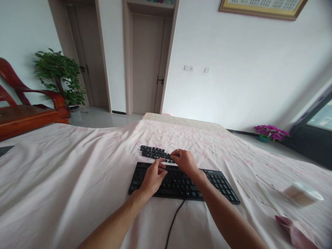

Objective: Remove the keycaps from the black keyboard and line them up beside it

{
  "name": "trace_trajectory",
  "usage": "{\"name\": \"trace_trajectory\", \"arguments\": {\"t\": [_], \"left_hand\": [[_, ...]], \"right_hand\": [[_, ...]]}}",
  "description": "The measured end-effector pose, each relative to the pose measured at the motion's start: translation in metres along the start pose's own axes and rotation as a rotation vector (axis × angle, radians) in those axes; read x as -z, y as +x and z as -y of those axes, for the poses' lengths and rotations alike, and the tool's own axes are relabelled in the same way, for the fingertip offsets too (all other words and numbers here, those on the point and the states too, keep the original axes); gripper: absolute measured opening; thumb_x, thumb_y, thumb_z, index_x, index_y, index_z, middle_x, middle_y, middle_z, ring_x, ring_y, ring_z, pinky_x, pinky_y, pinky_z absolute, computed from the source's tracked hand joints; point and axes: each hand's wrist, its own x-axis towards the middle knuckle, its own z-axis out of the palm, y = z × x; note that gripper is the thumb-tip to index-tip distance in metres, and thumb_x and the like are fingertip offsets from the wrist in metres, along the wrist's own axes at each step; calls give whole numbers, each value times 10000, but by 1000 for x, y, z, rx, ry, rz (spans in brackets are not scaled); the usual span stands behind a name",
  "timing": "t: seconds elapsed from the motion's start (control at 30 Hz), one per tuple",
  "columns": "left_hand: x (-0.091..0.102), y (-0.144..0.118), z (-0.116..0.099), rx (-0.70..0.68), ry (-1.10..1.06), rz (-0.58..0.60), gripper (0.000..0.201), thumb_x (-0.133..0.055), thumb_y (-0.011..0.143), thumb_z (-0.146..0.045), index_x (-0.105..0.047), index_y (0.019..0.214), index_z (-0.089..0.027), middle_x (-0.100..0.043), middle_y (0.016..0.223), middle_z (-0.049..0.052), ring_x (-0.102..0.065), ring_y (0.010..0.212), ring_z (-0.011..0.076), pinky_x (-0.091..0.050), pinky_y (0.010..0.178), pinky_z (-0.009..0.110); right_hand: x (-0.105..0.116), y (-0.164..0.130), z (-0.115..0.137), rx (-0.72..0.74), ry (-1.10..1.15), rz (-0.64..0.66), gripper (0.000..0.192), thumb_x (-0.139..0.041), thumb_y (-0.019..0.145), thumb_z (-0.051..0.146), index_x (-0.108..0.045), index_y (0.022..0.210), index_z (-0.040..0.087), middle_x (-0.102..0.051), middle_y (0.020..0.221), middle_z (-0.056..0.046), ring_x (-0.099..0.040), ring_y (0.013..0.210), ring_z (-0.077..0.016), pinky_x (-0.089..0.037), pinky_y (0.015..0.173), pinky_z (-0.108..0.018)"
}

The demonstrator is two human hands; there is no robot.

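Head view: pink floral cloth-covered tabletop [77, 166] carries black corded keyboard [220, 185] at centre. Cluster of loose black keycaps [153, 152] just behind it. Left hand [153, 178] curled, fingers pinched over keys; right hand [184, 161] curled at keyboard's far edge, grip unclear. Round cotton-swab tub [302, 193] well right.

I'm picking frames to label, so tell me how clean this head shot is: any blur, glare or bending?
Head view: soft daylight, no hard shadows or glare. The keyboard, left hand and right hand are fairly sharp, while the white tub and pink cloth at lower right are smeared. Wide-lens distortion tilts the doors and bends the frame.
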Motion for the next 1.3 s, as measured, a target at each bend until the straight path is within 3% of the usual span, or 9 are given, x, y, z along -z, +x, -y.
{"name": "trace_trajectory", "arguments": {"t": [0.17, 0.37, 0.73, 1.13, 1.3], "left_hand": [[1, 0, 0, -15, 54, 8, 397, -573, 748, -113, -571, 1134, -205, -639, 950, 26, -625, 733, 115, -497, 746, 247], [1, 0, 0, -11, 52, 32, 379, -558, 746, -92, -584, 1113, -187, -634, 955, 36, -620, 728, 117, -501, 740, 252], [1, 1, -1, -16, 88, 49, 392, -553, 734, -75, -598, 1108, -185, -645, 963, 42, -617, 740, 123, -497, 755, 263], [2, 1, -2, -37, 98, 48, 382, -555, 733, -69, -610, 1093, -183, -651, 964, 40, -624, 753, 122, -502, 766, 259], [1, 0, 0, -47, 99, 50, 364, -558, 736, -72, -616, 1077, -185, -653, 959, 37, -624, 757, 120, -506, 768, 256]], "right_hand": [[-13, 55, -11, -139, -104, 41, 157, -622, 774, 300, -739, 863, 245, -725, 818, -26, -650, 827, -189, -427, 669, -242], [-33, 81, -23, -173, -148, 103, 150, -650, 718, 267, -758, 820, 243, -721, 798, -46, -648, 799, -200, -409, 629, -251], [-45, 85, -31, -195, -154, 167, 177, -654, 710, 280, -767, 841, 241, -728, 842, -52, -654, 830, -192, -399, 621, -229], [-44, 83, -27, -210, -112, 142, 150, -661, 730, 308, -759, 806, 224, -722, 781, -52, -646, 798, -193, -388, 624, -234], [-27, 76, -13, -171, -56, 101, 412, -448, 898, 435, -737, 776, 167, -719, 807, -76, -638, 764, -169, -405, 678, -235]]}}
